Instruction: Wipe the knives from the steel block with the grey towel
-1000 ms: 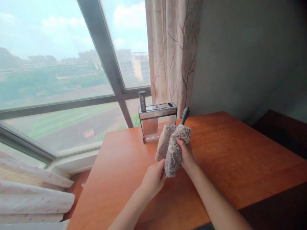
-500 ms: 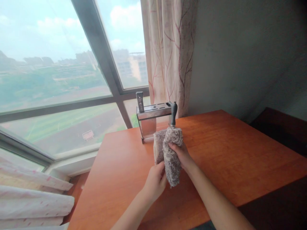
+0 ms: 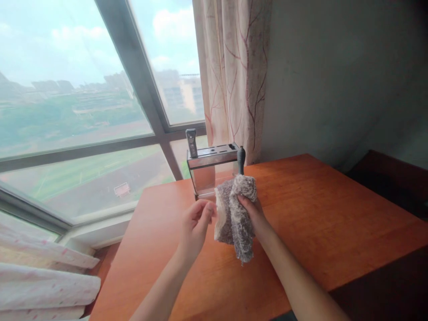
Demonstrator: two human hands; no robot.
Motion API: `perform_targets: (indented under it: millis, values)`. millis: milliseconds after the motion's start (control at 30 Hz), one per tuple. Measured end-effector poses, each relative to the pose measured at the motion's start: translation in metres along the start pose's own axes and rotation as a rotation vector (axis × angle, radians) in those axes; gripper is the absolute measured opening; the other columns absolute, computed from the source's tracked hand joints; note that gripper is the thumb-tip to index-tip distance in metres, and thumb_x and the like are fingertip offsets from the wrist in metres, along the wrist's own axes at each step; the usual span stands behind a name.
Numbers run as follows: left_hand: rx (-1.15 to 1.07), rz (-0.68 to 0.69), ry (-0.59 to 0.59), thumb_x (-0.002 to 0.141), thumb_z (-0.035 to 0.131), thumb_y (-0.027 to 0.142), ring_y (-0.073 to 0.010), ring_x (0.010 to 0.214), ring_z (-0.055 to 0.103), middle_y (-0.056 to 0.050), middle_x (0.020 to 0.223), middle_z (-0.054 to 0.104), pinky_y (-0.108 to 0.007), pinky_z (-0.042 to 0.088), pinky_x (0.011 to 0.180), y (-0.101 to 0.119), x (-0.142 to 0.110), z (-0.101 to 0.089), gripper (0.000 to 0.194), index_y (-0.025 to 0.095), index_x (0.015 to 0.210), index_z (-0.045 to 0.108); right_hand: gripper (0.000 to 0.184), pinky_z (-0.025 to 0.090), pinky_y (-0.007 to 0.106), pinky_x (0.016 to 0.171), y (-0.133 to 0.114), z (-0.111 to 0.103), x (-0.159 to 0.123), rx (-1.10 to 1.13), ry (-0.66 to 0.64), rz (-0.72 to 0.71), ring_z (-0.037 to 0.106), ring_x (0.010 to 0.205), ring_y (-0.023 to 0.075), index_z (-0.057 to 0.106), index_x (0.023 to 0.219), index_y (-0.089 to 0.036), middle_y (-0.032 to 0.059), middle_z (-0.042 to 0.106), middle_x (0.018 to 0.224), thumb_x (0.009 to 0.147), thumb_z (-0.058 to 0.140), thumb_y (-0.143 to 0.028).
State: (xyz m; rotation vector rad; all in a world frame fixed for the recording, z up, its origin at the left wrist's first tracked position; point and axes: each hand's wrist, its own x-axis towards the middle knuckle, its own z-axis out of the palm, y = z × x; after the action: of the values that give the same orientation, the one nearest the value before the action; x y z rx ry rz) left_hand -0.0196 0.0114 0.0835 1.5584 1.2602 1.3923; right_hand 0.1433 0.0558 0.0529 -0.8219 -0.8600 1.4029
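Observation:
A fluffy grey-brown cloth (image 3: 224,218) with a pale underside is folded around the lower part of an upright tool. Only the tool's black ribbed handle (image 3: 241,160) sticks out at the top; the rest is hidden in the cloth. My right hand (image 3: 252,211) is closed around the wrapped part from the right, thumb lying across the cloth. My left hand (image 3: 199,218) has its thumb and fingers pinched together at the cloth's left edge. Just behind stands a metal-framed knife holder (image 3: 214,154) with slots in its top, and another dark handle (image 3: 191,143) rises from its left end.
The holder stands on a reddish-brown wooden table (image 3: 321,214) near its far edge. A large window (image 3: 76,89) fills the left, with a patterned curtain (image 3: 234,67) beside it and a grey wall at the right. Pale curtain fabric (image 3: 47,285) hangs at lower left.
My left hand has moved up and to the left, from the cloth's lower part to its left edge. The cloth's left flap hangs wider; my right hand keeps its hold.

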Motion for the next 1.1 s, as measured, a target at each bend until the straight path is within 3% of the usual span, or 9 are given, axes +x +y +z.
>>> perform_targets:
  millis: [133, 200, 300, 400, 567, 767, 900, 1100]
  values:
    - [0.054, 0.083, -0.025, 0.084, 0.057, 0.035, -0.0182, 0.084, 0.059, -0.005, 0.088, 0.066, -0.026, 0.046, 0.071, 0.022, 0.038, 0.012, 0.020, 0.019, 0.093, 0.065, 0.037, 0.049, 0.036, 0.082, 0.000, 0.001, -0.005, -0.038, -0.073, 0.004, 0.066, 0.090, 0.0255, 0.069, 0.097, -0.021, 0.0041, 0.072, 0.094, 0.069, 0.072, -0.044]
    - [0.035, 0.086, -0.068, 0.083, 0.059, 0.035, -0.0200, 0.088, 0.060, -0.006, 0.088, 0.067, -0.027, 0.046, 0.072, 0.026, 0.055, 0.022, 0.021, 0.019, 0.093, 0.066, 0.038, 0.049, 0.038, 0.085, 0.001, 0.001, -0.005, -0.052, -0.115, -0.002, 0.065, 0.093, 0.0266, 0.068, 0.100, -0.021, 0.0052, 0.072, 0.096, 0.070, 0.072, -0.044]
    - [-0.022, 0.095, -0.183, 0.081, 0.060, 0.036, -0.0206, 0.084, 0.062, -0.005, 0.082, 0.068, -0.027, 0.047, 0.070, 0.030, 0.076, 0.036, 0.022, 0.018, 0.091, 0.068, 0.035, 0.049, 0.040, 0.087, 0.003, -0.001, -0.003, -0.095, -0.124, -0.028, 0.065, 0.094, 0.0271, 0.069, 0.098, -0.023, 0.0052, 0.072, 0.097, 0.070, 0.072, -0.044]
    - [-0.062, 0.093, -0.221, 0.076, 0.065, 0.038, -0.0202, 0.075, 0.062, -0.004, 0.076, 0.068, -0.027, 0.046, 0.061, 0.032, 0.088, 0.042, 0.023, 0.016, 0.085, 0.069, 0.032, 0.049, 0.041, 0.088, 0.004, -0.002, -0.002, -0.149, -0.100, -0.040, 0.065, 0.095, 0.0275, 0.069, 0.095, -0.024, 0.0045, 0.072, 0.096, 0.069, 0.072, -0.044]
    - [-0.099, 0.056, -0.181, 0.073, 0.068, 0.039, -0.0179, 0.064, 0.062, -0.003, 0.068, 0.068, -0.025, 0.044, 0.055, 0.032, 0.097, 0.041, 0.023, 0.015, 0.074, 0.069, 0.032, 0.050, 0.040, 0.085, 0.001, 0.000, -0.001, -0.195, -0.086, -0.061, 0.065, 0.093, 0.0275, 0.070, 0.095, -0.023, 0.0044, 0.072, 0.094, 0.070, 0.071, -0.043]
    - [-0.195, 0.005, -0.093, 0.069, 0.071, 0.039, -0.0181, 0.067, 0.065, -0.005, 0.073, 0.071, -0.027, 0.048, 0.062, 0.031, 0.113, 0.042, 0.027, 0.014, 0.077, 0.068, 0.030, 0.050, 0.038, 0.085, 0.003, 0.001, 0.001, -0.230, -0.106, -0.075, 0.065, 0.095, 0.0265, 0.070, 0.093, -0.022, 0.0042, 0.072, 0.095, 0.072, 0.069, -0.044]
    - [-0.187, 0.080, -0.019, 0.069, 0.071, 0.038, -0.0179, 0.070, 0.065, -0.006, 0.071, 0.071, -0.028, 0.049, 0.067, 0.047, 0.130, 0.041, 0.025, 0.013, 0.073, 0.068, 0.029, 0.050, 0.036, 0.082, 0.005, 0.002, 0.001, -0.261, -0.098, -0.075, 0.065, 0.091, 0.0253, 0.070, 0.091, -0.021, 0.0044, 0.073, 0.093, 0.072, 0.068, -0.044]
    - [-0.100, 0.205, 0.047, 0.071, 0.070, 0.040, -0.0168, 0.066, 0.064, -0.006, 0.070, 0.071, -0.028, 0.049, 0.062, 0.077, 0.161, 0.026, 0.025, 0.015, 0.072, 0.069, 0.028, 0.051, 0.036, 0.080, 0.004, 0.006, -0.005, -0.253, -0.136, -0.043, 0.066, 0.087, 0.0248, 0.071, 0.088, -0.021, 0.0042, 0.073, 0.090, 0.071, 0.070, -0.043]
